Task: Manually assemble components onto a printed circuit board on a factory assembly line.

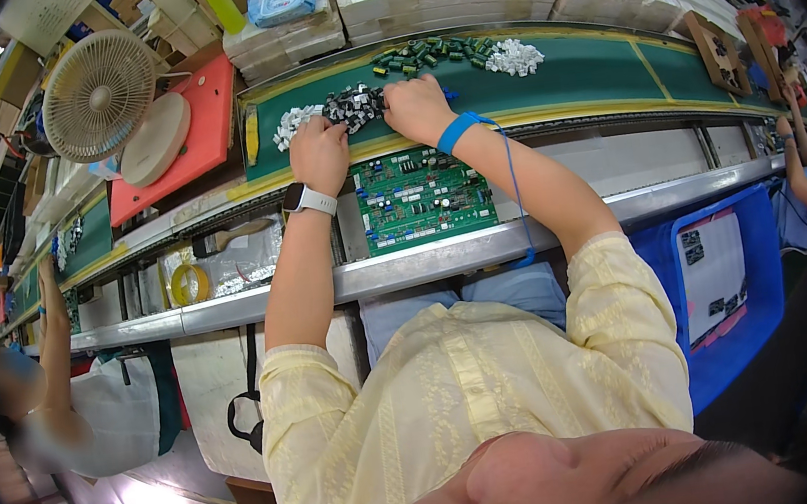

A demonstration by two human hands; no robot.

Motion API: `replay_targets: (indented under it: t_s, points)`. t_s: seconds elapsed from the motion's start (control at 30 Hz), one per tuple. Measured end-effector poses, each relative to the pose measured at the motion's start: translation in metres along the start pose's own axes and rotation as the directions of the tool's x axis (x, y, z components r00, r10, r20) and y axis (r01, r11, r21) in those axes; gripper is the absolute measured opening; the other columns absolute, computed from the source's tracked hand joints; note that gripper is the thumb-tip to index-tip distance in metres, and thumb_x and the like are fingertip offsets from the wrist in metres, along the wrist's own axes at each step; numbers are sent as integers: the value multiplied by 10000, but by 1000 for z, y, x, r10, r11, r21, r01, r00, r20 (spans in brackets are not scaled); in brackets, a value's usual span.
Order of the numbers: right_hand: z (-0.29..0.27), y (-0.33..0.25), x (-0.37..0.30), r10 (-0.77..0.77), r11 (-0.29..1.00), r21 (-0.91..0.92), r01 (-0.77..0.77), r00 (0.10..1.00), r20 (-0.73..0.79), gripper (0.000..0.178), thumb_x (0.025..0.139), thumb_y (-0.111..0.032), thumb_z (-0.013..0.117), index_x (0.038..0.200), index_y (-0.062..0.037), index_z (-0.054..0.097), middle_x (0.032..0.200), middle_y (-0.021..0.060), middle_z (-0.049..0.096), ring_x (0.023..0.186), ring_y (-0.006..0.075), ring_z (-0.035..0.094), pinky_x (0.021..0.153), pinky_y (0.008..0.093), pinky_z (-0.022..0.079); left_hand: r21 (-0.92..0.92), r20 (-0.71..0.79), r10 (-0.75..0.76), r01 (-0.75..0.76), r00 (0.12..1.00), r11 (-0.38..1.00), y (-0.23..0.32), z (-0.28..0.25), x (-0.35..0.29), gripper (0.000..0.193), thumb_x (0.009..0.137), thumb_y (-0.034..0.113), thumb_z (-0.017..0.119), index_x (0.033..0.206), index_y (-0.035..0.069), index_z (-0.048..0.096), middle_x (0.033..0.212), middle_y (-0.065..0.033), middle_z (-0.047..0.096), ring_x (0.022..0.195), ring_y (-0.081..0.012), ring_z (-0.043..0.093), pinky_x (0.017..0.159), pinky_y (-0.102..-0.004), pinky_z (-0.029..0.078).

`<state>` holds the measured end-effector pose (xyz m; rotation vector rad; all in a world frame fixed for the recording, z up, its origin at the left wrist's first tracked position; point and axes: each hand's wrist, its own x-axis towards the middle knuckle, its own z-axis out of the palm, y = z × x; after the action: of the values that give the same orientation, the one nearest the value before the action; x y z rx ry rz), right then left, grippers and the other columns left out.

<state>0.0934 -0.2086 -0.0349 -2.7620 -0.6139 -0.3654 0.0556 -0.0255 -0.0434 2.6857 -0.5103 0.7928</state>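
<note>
My left hand (319,156), with a watch at its wrist, bends its fingers at the near edge of a pile of white connectors (292,123) and dark small parts (355,105). My right hand (418,109), wearing a blue wrist strap (456,132), reaches into the right side of the dark pile. Both hands have closed fingertips; whatever lies between them is too small or hidden. Below my hands, a green circuit board (427,211) filled with components rests on the rails. Behind my right hand lie green cylindrical capacitors (439,49) and another heap of white parts (514,57).
A round fan (100,93) stands by a red-orange board (197,126) at the left. Yellow tape (188,282) lies below the rail. A blue bin (730,282) sits at my right. Co-workers are at both sides; white foam blocks (444,3) line the back.
</note>
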Motion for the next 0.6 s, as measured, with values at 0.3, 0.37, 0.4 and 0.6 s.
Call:
replay_targets:
  t_s: [0.3,0.37,0.4,0.6]
  points:
    - [-37,-2,-41,-128,948,298,109,991,47,94,772,-185,570,794,-104,612,776,68,615,787,274,579,724,394,377,-96,0,-17,17,1000,995,1,0,-5,57,670,121,668,682,87,626,766,-65,567,748,-263,553,652,-377,453]
    - [-42,0,-55,-214,904,400,150,969,121,82,789,-199,574,807,-136,623,807,43,591,840,249,551,758,382,362,-92,38,-26,29,999,995,2,0,-4,61,672,117,664,699,86,620,765,-73,569,741,-268,558,643,-383,453]
    - [-46,0,-63,-244,895,414,164,959,147,91,790,-183,569,821,-133,639,841,44,582,868,240,540,790,377,351,-86,76,-29,35,997,996,2,-1,-4,68,674,113,659,716,85,614,764,-80,571,734,-273,563,633,-389,453]
    - [-59,-4,-83,-390,844,469,260,898,204,70,771,-143,584,809,-118,638,810,29,593,874,231,539,837,374,348,-188,53,-74,82,996,979,12,-7,-5,115,712,80,623,825,87,611,777,-93,562,755,-286,570,645,-393,462]
